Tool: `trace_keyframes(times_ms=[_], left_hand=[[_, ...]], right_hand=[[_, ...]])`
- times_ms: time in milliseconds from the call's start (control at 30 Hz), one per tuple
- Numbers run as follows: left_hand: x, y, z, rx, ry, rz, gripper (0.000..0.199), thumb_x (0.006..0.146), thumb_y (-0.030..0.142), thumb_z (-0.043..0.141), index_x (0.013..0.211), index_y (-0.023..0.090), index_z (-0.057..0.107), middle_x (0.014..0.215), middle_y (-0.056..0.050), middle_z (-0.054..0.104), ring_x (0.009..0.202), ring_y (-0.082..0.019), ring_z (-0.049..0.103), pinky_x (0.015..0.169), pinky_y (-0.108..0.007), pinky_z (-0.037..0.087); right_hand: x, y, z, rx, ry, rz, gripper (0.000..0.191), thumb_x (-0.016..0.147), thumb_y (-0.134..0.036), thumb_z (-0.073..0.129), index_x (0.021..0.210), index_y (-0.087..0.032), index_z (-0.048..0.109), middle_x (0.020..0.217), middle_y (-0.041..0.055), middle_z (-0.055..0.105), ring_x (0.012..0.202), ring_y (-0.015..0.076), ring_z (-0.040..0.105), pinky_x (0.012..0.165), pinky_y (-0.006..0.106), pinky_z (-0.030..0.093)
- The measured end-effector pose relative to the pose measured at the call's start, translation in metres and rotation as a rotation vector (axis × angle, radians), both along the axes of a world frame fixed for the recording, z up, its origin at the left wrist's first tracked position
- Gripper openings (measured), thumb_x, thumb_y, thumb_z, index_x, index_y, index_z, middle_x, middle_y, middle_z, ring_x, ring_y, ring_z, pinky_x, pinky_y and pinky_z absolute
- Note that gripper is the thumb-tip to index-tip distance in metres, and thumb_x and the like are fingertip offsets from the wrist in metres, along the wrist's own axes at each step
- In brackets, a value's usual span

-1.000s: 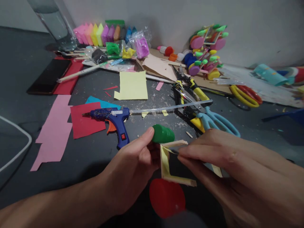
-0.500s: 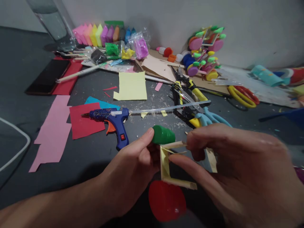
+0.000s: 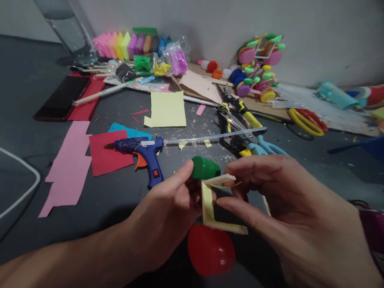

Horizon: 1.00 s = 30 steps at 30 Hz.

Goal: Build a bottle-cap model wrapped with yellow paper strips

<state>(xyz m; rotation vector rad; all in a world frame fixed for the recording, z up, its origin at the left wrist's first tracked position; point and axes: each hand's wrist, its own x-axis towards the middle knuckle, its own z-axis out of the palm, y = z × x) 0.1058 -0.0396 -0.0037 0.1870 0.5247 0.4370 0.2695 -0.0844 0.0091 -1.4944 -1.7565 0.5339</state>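
Note:
My left hand (image 3: 177, 200) is closed on a small frame of pale wooden sticks (image 3: 226, 228), open on its right side. A green bottle cap (image 3: 205, 168) sits at the frame's upper corner beside my left thumb. Below the lower stick is a round red cap (image 3: 211, 250); how it joins the frame is hidden. Yellow paper (image 3: 207, 202) lines the frame's upright side, and a thin loose strip sticks out under the upper stick. Close to the frame's open side, my right hand (image 3: 288, 212) has its thumb and fingers apart, fingertips near the upper stick's end.
A blue glue gun (image 3: 151, 158) with a long glue stick lies ahead, its nozzle over red paper (image 3: 109, 160). Pliers and scissors (image 3: 267, 146) lie beyond my right hand. Yellow paper (image 3: 168, 109), a phone (image 3: 61, 98) and a glass of water (image 3: 70, 36) stand farther off.
My right fingers have drawn off the upper stick, baring its end, and the thumb has moved slightly right. The frame in my left hand has risen a little.

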Motion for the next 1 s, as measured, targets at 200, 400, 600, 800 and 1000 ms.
trace_keyframes(times_ms=[200,400,600,800,1000], left_hand=[[0.0001,0.0028,0.0014,-0.046,0.011,0.034,0.069,0.106,0.042,0.019,0.076,0.01,0.073,0.068,-0.006,0.068,0.061,-0.011,0.06,0.066,-0.023,0.045],[0.0008,0.004,0.002,-0.04,0.006,0.046,0.069,0.106,0.041,0.019,0.074,0.011,0.072,0.066,-0.005,0.068,0.061,-0.011,0.06,0.064,-0.022,0.045],[0.0018,0.0031,0.0012,-0.067,0.077,0.025,0.068,0.105,0.044,0.02,0.073,0.011,0.071,0.065,-0.005,0.067,0.059,-0.012,0.059,0.066,-0.025,0.045],[0.0013,0.0028,0.0016,-0.108,0.109,0.022,0.055,0.104,0.045,0.027,0.09,0.013,0.07,0.075,-0.006,0.069,0.068,-0.016,0.063,0.07,-0.029,0.046],[0.0018,0.0024,0.0033,-0.135,0.102,0.039,0.05,0.104,0.043,0.028,0.108,0.013,0.068,0.092,-0.009,0.073,0.086,-0.022,0.068,0.084,-0.033,0.047]], right_hand=[[0.0015,-0.0027,0.0015,-0.077,0.066,-0.07,0.01,0.087,-0.031,0.073,0.095,-0.031,0.067,0.09,-0.0059,0.071,0.074,0.0122,0.069,0.058,0.019,0.054],[-0.0012,-0.0022,0.0024,0.091,-0.01,-0.054,0.011,0.088,-0.019,0.071,0.091,-0.029,0.067,0.088,-0.0046,0.07,0.078,0.012,0.067,0.062,0.018,0.055],[-0.0008,-0.0002,0.0022,0.24,-0.159,0.023,0.011,0.091,-0.015,0.065,0.096,-0.024,0.062,0.086,-0.0025,0.069,0.077,0.0116,0.067,0.062,0.021,0.054],[0.0016,-0.0028,0.007,0.235,-0.317,0.11,0.017,0.088,-0.011,0.067,0.097,-0.025,0.062,0.093,-0.0015,0.068,0.079,0.0114,0.066,0.061,0.022,0.052],[0.0026,-0.0031,0.0056,0.279,-0.413,0.112,0.012,0.09,-0.016,0.065,0.096,-0.027,0.063,0.092,-0.0017,0.066,0.075,0.0123,0.063,0.057,0.026,0.049]])
